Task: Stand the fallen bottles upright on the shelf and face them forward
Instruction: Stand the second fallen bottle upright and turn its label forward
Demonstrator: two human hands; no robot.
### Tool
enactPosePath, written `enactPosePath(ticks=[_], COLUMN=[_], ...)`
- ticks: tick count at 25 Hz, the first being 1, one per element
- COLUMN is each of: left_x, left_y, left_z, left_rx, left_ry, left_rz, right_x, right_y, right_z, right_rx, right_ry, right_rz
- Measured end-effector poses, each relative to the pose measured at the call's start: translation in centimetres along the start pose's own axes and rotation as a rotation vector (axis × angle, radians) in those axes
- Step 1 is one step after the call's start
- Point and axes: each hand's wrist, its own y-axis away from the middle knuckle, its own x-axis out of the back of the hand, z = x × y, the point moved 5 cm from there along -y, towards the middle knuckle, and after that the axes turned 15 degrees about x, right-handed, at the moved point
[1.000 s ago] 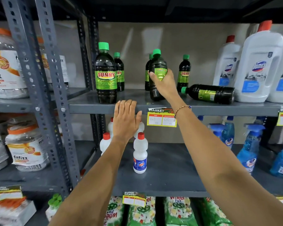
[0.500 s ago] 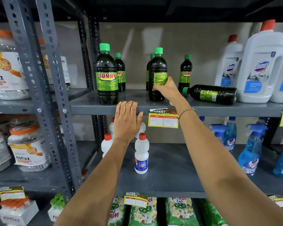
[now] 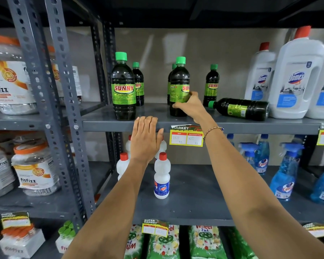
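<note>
Dark SUNNY bottles with green caps stand on the grey shelf (image 3: 232, 126). My right hand (image 3: 192, 105) grips the lower part of an upright bottle (image 3: 179, 79) near the middle, its label turned partly to the right. To its right one bottle (image 3: 239, 108) lies on its side, cap pointing left. A front bottle (image 3: 123, 86) stands at the left with its label facing forward. Others stand behind: one at the back left (image 3: 138, 83) and one at the back right (image 3: 211, 85). My left hand (image 3: 146, 139) rests flat, fingers together, on the shelf's front edge.
Big white Domex jugs (image 3: 297, 75) stand right of the fallen bottle. Small white bottles with red caps (image 3: 162, 176) and blue spray bottles (image 3: 284, 176) fill the shelf below. A price tag (image 3: 186, 137) hangs on the shelf edge. Fitfizz jars (image 3: 34, 169) sit on the left rack behind a grey upright (image 3: 51, 90).
My right hand has slid down the held bottle from its middle to its base and the bottle has turned, so that part of the SUNNY name shows. The left hand stays put.
</note>
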Motion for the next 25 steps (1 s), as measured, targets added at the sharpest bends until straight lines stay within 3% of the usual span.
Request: enactPosePath(ticks=[5, 8, 12, 25], left_x=[0.09, 0.24, 0.4, 0.45], left_y=[-0.03, 0.02, 0.03, 0.01], left_z=[-0.01, -0.06, 0.01, 0.0], left_rx=[0.001, 0.0, 0.016, 0.011], left_ry=[-0.001, 0.006, 0.013, 0.026], left_rz=[-0.007, -0.015, -0.033, -0.048], right_x=[0.15, -0.28, -0.09, -0.31], right_y=[0.21, 0.31, 0.31, 0.44], right_z=[-0.08, 0.04, 0.03, 0.09], right_rx=[0.018, -0.041, 0.001, -0.025], right_ry=[0.011, -0.028, 0.025, 0.0], right_rz=[0.039, -0.052, -0.016, -0.114])
